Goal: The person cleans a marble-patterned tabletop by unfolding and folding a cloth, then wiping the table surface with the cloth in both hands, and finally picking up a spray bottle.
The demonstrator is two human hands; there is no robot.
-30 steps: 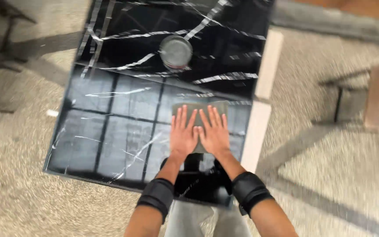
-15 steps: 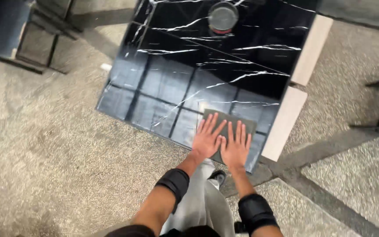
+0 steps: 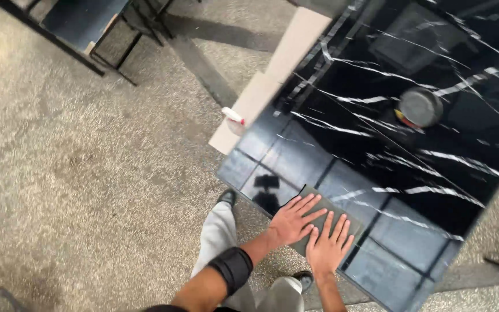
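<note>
Grey-green flat cloth [image 3: 342,215] lay at six o'clock on the glossy black marble tabletop [image 3: 411,69]; I kept my left hand [image 3: 293,220] and right hand [image 3: 328,247] spread open, palms pressing evenly, gripping nothing.

Workshop or showroom floor is suggested: speckled terrazzo floor [image 3: 88,190], glossy black white-veined marble table [image 3: 411,133], dark metal-framed furniture [image 3: 82,29] nearby.
</note>
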